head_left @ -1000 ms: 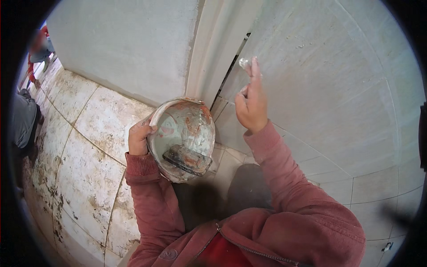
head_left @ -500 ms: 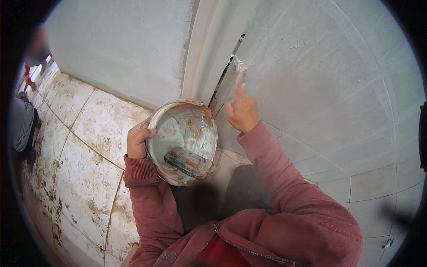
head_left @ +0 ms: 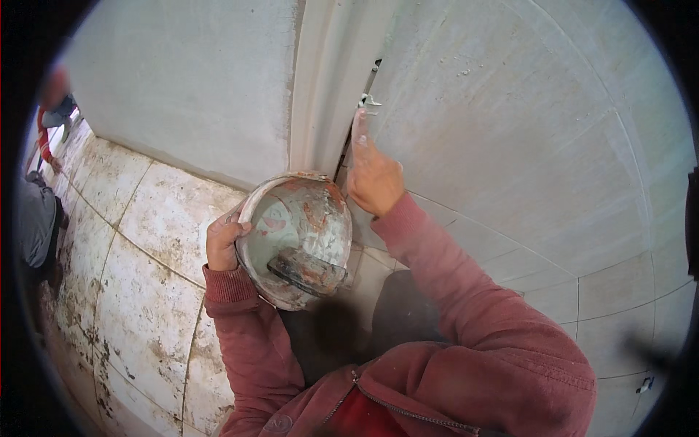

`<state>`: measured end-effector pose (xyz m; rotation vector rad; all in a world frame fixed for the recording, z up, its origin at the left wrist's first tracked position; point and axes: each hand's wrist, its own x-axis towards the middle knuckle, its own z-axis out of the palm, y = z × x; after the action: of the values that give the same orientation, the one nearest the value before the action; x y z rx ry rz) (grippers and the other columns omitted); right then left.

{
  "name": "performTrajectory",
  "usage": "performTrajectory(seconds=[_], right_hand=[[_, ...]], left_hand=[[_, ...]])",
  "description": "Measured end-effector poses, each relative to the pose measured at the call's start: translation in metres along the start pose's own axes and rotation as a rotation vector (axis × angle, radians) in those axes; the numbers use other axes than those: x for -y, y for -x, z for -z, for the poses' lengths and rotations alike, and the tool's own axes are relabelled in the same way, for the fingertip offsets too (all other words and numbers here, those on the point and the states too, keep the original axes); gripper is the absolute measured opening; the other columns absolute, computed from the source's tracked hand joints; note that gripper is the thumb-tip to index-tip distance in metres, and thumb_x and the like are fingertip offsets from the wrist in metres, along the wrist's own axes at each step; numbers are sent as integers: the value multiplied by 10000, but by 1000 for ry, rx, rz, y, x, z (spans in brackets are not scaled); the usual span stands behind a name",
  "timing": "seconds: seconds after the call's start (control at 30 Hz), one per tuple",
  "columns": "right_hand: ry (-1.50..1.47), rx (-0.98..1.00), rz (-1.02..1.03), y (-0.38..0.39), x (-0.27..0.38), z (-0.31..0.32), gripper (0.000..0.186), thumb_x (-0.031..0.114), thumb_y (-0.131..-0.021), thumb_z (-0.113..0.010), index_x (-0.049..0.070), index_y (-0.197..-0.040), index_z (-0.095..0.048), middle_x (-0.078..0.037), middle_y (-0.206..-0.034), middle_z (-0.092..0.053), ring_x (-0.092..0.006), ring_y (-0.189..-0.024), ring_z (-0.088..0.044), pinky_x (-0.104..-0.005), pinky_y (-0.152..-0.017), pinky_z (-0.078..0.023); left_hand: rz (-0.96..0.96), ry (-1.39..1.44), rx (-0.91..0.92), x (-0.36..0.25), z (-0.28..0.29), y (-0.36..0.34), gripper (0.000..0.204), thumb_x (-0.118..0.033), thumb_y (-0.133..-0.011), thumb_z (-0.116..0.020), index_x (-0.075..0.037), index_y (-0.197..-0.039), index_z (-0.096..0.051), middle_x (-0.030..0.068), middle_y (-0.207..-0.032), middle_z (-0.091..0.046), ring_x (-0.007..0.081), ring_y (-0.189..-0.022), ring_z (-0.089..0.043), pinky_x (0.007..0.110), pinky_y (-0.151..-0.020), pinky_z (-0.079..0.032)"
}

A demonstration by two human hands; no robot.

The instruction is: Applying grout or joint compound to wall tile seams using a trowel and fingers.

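Observation:
My left hand grips the rim of a worn bucket, thumb over the edge. The bucket is tilted so its inside shows, smeared with pale paste and orange-brown stains. A dark, crusted block-like tool lies in it. My right hand holds nothing that I can see; its index finger is stretched out, coated with pale paste, and the other fingers are curled. The fingertip touches the wall at a narrow dark gap between the pale door frame and the wall tiles. A dab of white paste sits just above the fingertip.
Large grey tiles cover the wall on the right. A pale panel stands left of the frame. Dirty, stained floor tiles spread to the left. Another person, partly seen, is at the far left edge.
My right fingertip has moved left and slightly down onto the gap, leaving paste on the wall there. The bucket stays in my left hand, a little lower in the picture.

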<state>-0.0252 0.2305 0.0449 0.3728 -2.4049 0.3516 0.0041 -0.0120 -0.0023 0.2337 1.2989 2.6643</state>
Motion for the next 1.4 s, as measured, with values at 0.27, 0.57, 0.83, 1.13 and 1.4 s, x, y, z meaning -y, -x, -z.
performTrajectory(seconds=[0.27, 0.57, 0.83, 1.13, 1.4], right_hand=[[-68, 59, -32, -17, 1, 24, 782, -4, -604, -423, 26, -1322, -113, -191, -1273, -330, -310, -725, -570, -327, -581, -463], [-196, -22, -58, -1, -13, 6, 803, -4, -609, -415, -5, -1315, -34, -227, -1261, -327, -353, -711, -562, -374, -584, -459], [87, 253, -176, -3, 23, 18, 797, 48, -625, -467, -8, -1313, -70, -218, -1188, -411, -322, -600, -551, -411, -507, -437], [129, 180, 29, -3, 0, 20, 799, 17, -622, -452, 17, -1322, -66, -176, -1197, -422, -307, -590, -544, -373, -517, -442], [12, 76, -55, 8, -18, 27, 801, 25, -620, -438, 17, -1322, -53, -207, -1244, -359, -338, -618, -553, -398, -524, -445]], left_hand=[[12, -74, -36, -2, -6, 1, 515, -37, -644, -455, 167, -1114, -395, 206, -1061, -515, 250, -900, -550, 306, -799, -436], [21, -96, -7, -4, -7, 0, 514, -36, -648, -453, 162, -1118, -393, 207, -1048, -521, 254, -891, -555, 310, -773, -452], [46, -49, -8, 0, 6, -1, 513, -45, -651, -458, 166, -1114, -393, 206, -1072, -509, 252, -893, -554, 308, -772, -457], [-30, -47, -17, 4, 8, 0, 516, -40, -650, -453, 173, -1116, -386, 212, -1072, -507, 256, -922, -542, 316, -829, -422], [17, -48, 2, 1, 0, -1, 492, -42, -650, -458, 165, -1095, -418, 207, -1065, -511, 247, -951, -526, 309, -849, -404]])
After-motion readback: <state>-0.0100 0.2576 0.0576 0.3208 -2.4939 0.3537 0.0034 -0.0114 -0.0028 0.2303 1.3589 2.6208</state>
